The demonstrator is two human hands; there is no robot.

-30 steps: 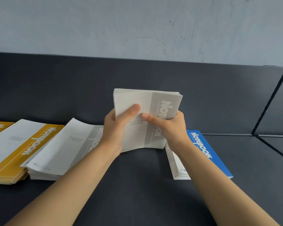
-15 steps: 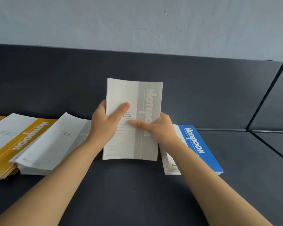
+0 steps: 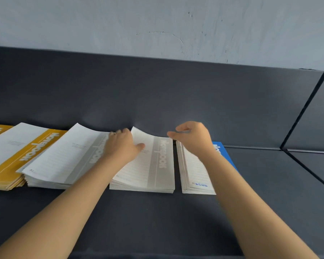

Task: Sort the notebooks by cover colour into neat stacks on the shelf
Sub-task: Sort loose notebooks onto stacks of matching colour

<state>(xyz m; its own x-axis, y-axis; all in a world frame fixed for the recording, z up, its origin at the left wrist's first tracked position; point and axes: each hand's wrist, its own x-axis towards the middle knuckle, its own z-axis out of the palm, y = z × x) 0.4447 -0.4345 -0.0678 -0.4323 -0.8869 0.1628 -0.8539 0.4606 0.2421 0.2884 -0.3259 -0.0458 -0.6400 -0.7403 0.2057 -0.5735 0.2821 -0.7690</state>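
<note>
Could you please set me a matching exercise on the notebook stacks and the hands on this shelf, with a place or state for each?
Column A
1. yellow stack
2. right grey stack
3. blue stack
4. right hand

Column B
a. at the row's right end
b. in the air, holding nothing
c. under the thumb of the left hand
d. left of the left grey stack

Pairs: 1-d; 2-c; 3-a; 4-b
</note>
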